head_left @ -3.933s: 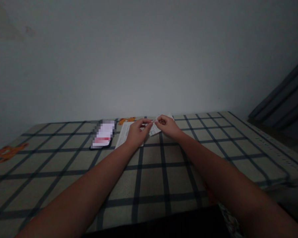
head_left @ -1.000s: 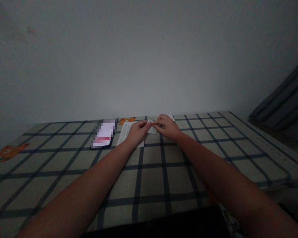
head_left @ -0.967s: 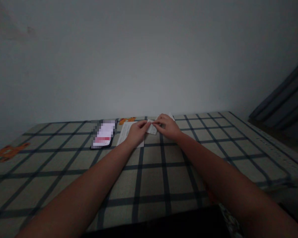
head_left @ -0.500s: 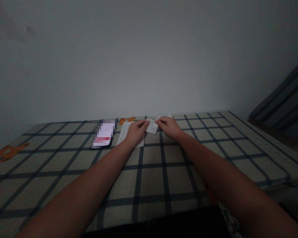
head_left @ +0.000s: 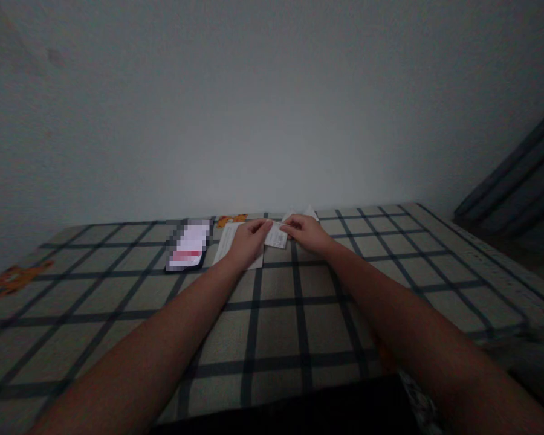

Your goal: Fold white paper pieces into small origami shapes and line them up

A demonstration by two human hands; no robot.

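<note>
A small white printed paper (head_left: 277, 237) is held between my two hands, above the checked cloth. My left hand (head_left: 250, 238) pinches its left edge with thumb and fingers. On the opposite side, my right hand (head_left: 307, 232) pinches the paper near its upper right. Under my left hand and wrist lies a larger white printed sheet (head_left: 225, 244), partly covered by them. Behind my right hand a crumpled whitish piece (head_left: 310, 213) shows; its kind is unclear.
A phone (head_left: 189, 244) with a lit, blurred screen lies left of the sheet. The checked cloth (head_left: 276, 326) with orange printed figures covers the surface. A pale wall (head_left: 272, 109) stands behind, and a dark curtain-like fabric (head_left: 512, 163) hangs at the right.
My right fingers have shifted slightly left and down on the small paper, and its angle has changed a little. My left hand, the phone and the larger sheet stay put.
</note>
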